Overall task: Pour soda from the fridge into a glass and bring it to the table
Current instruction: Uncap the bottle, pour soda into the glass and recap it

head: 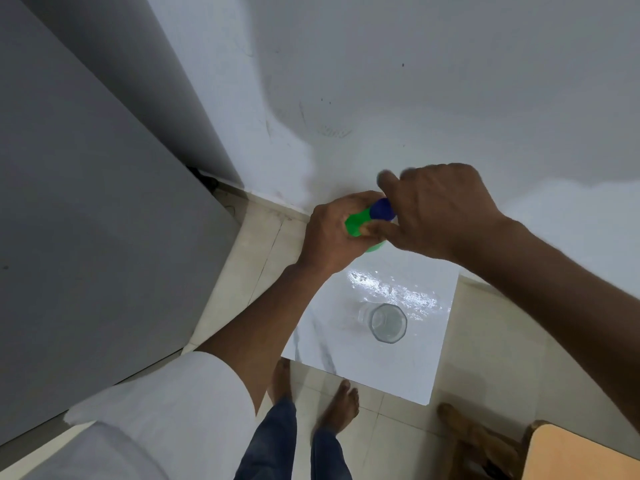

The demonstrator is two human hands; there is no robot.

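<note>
My left hand (pixel 330 233) grips the neck of a green soda bottle (pixel 356 225), which I see from above. My right hand (pixel 436 209) curls around the bottle's blue cap (pixel 382 209). Most of the bottle's body is hidden under my hands. Below them, a clear faceted glass (pixel 388 322) stands upright on a small white marble-patterned table (pixel 398 372). The glass looks to hold clear liquid, though I cannot tell how much.
The grey fridge (pixel 86 220) fills the left side, its door closed. A white wall (pixel 381 81) stands behind the table. A wooden stool or chair (pixel 485 445) and a tan tabletop corner (pixel 581 459) sit at bottom right. My bare feet stand on beige floor tiles (pixel 491 341).
</note>
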